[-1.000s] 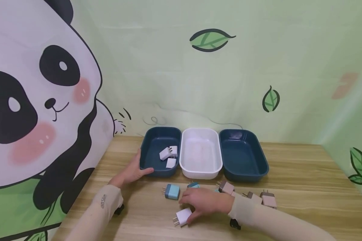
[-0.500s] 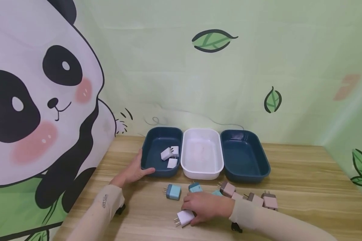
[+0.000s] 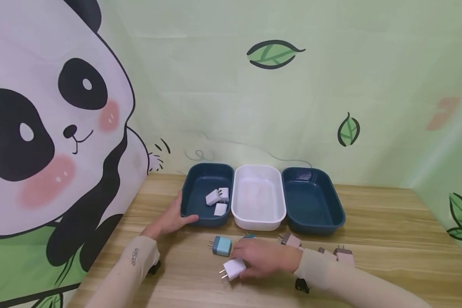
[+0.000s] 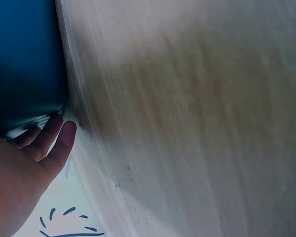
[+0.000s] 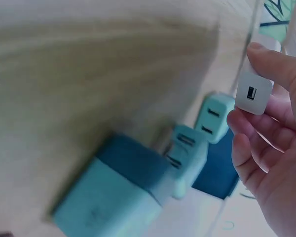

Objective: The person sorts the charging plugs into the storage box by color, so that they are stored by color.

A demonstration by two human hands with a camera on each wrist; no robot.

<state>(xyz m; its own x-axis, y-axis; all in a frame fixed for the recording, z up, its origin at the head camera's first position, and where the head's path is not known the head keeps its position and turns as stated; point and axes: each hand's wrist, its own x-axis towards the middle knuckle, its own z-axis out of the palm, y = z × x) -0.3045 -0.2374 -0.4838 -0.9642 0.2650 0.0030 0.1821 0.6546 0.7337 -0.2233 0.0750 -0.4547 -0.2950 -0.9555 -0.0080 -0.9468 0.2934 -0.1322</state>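
Reference object: the smooth white round-cornered rectangular tray (image 3: 258, 194), middle of three on the pale wood-grain table (image 3: 385, 222). Your right hand (image 3: 265, 258) is on the near side of the white tray, thumb and fingers drawn in to the width of a small white block-shaped plug charger (image 3: 235, 268), which they pinch. That charger sits in front of the white tray, slightly left of its centre, metal prongs pointing left; whether it touches the table, you cannot tell. The right wrist view shows a dark rectangular socket (image 5: 251, 92) in its end face. Your left hand (image 3: 171, 219) is left of the white tray, loosely spread around the near left corner of a glossy dark-blue rectangular tray (image 3: 194, 192), thumb along the near side, fingers at the outer left wall. Three white chargers (image 3: 213, 197) lie inside that tray, towards the white tray. A second dark-blue tray (image 3: 312, 199) stands just right of the white tray. A pale-blue block charger with a darker blue band (image 3: 222, 246) lies in front and to the left of the white tray; another pale-blue charger (image 3: 249, 235), just in front, is partly hidden by your right hand. Pink block chargers with brown bands (image 3: 345, 256) lie in front and to the right, partly behind your right sleeve (image 3: 342, 273).
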